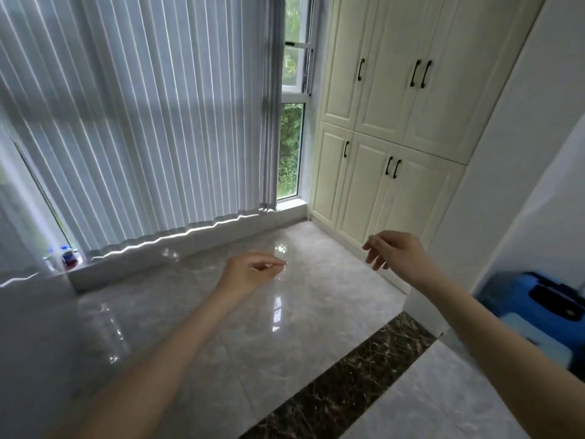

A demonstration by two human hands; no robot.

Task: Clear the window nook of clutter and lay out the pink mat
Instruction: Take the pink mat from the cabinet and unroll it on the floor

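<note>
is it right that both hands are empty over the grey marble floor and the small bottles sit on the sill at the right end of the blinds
Not quite. The head view shows the small bottles at the left end of the blinds, not the right. The left hand and right hand are indeed empty over the grey marble floor.

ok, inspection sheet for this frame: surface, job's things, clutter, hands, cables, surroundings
Surface: glossy grey marble nook floor, bare where visible, edged by a dark marble strip.
Job's things: pink mat nothing seen.
Clutter: small bottles on the window sill at far left, one with red contents; too blurred to identify further.
Hands: left hand and right hand both held out above the floor, fingers loosely curled, holding nothing.
Cables: nothing seen.
Surroundings: vertical blinds over the window, cream cabinets with black handles on the right, blue object at right edge.
</note>
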